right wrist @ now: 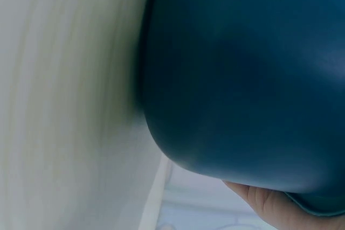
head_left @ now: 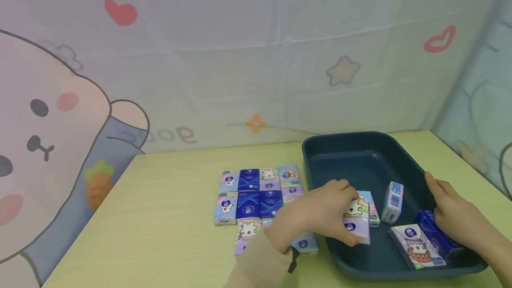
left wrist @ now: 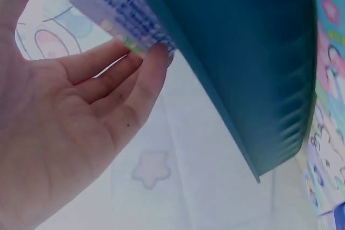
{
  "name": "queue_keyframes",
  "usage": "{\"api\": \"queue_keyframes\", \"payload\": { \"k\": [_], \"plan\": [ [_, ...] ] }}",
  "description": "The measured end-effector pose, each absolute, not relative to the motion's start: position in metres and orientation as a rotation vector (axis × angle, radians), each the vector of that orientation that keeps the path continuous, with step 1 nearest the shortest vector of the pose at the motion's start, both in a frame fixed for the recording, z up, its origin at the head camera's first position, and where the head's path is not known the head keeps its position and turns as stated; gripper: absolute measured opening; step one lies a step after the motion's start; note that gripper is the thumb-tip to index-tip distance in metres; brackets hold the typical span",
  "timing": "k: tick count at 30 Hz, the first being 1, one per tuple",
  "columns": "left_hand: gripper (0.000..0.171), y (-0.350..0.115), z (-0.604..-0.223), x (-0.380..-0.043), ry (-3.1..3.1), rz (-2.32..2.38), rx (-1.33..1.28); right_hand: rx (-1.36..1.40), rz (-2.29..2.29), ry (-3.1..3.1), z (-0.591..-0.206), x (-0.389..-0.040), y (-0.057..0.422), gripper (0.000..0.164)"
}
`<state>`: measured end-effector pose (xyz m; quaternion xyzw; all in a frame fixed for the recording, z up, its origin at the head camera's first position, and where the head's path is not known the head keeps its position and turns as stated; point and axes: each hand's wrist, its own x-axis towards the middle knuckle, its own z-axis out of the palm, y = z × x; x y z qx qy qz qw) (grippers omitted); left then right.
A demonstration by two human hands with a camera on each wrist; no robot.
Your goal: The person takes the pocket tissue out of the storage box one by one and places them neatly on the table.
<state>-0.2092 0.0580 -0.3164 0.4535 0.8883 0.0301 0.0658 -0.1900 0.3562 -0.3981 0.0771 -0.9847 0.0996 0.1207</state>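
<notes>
My left hand is over the near left part of a dark blue plastic tray. Between its thumb and fingers it holds a lilac pocket tissue pack, whose printed side shows in the left wrist view. At the tray's right side, my right hand grips the rim, and part of that hand appears below the tray wall in the right wrist view. Inside the tray lie a white-sided pack, a bear-printed pack, a dark blue pack and another partly hidden pack.
Left of the tray, several tissue packs lie in close rows on the pale wooden table. My left forearm covers some of them. A printed cloth hangs behind the table, and a dark cable hangs at the far right.
</notes>
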Motion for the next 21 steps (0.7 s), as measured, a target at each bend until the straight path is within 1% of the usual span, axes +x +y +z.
{"api": "queue_keyframes", "payload": {
  "k": [10, 14, 21],
  "plan": [
    [0.074, 0.027, -0.318, -0.202, 2.739, 0.382, 1.404, 0.217, 0.299, -2.876, -0.399, -0.190, 0.357, 0.070],
    [0.072, 0.010, -0.320, -0.196, 2.731, 0.501, 1.385, 0.218, 0.307, -2.875, -0.400, -0.189, 0.358, 0.072],
    [0.075, -0.016, -0.327, -0.189, 2.794, 0.490, 1.319, 0.231, 0.301, -2.882, -0.398, -0.190, 0.358, 0.072]
  ]
}}
